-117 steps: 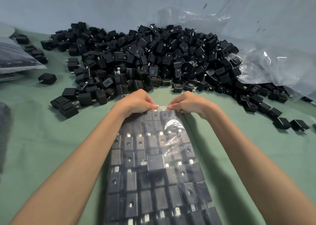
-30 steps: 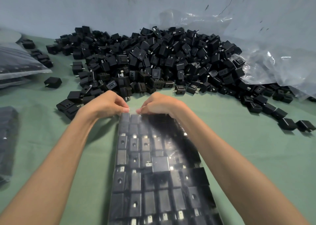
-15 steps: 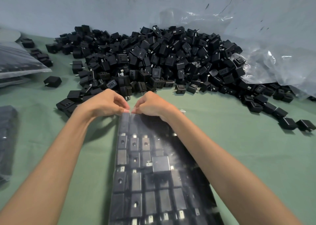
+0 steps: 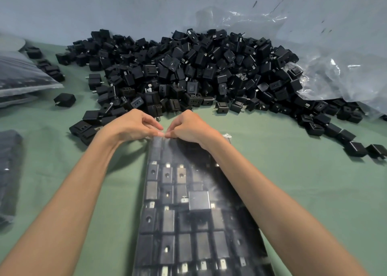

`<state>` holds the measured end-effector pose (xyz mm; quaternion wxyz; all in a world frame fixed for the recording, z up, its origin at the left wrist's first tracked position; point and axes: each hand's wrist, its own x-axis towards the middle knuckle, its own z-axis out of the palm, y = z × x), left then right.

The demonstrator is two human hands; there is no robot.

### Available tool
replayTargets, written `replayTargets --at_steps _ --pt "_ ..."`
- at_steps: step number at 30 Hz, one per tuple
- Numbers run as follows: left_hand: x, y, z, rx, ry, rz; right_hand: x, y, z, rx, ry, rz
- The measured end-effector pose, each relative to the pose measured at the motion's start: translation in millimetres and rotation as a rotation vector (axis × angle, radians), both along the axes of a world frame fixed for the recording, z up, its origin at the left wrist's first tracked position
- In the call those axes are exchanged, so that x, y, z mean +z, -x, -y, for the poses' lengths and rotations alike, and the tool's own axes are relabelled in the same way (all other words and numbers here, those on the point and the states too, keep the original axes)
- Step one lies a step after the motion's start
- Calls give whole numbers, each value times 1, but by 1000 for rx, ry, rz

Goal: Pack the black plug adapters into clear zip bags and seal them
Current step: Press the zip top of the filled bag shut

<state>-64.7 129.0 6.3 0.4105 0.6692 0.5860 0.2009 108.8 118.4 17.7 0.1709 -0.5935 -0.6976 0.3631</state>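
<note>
Hands meet at the far left corner of the filled bag [image 4: 188, 208] lying on the green table [image 4: 293, 181], left hand [image 4: 129, 127] and right hand [image 4: 188, 127] both pinching its zip edge, loose adapters [image 4: 188, 72] heaped just beyond.

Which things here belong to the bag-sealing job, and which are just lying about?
Job: left hand and right hand pinching the top edge of the filled zip bag; pile of loose adapters.
Lying about: crumpled clear plastic; packed bags at left.

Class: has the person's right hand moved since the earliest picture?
Yes. The right hand slid left along the clear zip bag, judged against the black adapter pile.
</note>
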Motion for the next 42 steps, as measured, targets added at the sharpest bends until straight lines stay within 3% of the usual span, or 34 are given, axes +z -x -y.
replayTargets --at_steps 9,14,18,24,29,35,39,42 --pt "-1 -6 2 26 -20 -53 7 -16 -4 57 28 127" --pt "-1 -17 0 56 -48 -151 -3 -4 0 -12 -124 269" --pt "4 -14 -1 92 -9 -82 -9 -3 0 -87 -160 304" --pt "6 -30 0 46 49 -103 2 -22 1 28 -42 147" --pt "4 -30 -2 63 58 -90 17 -50 -6 81 41 267" --pt "11 -26 -5 -56 105 -213 24 -47 -18 157 93 419" --pt "12 -21 -5 -86 123 -176 33 -40 -17 243 170 462" --pt "11 -21 -6 -90 94 -209 29 -38 -19 246 90 480"
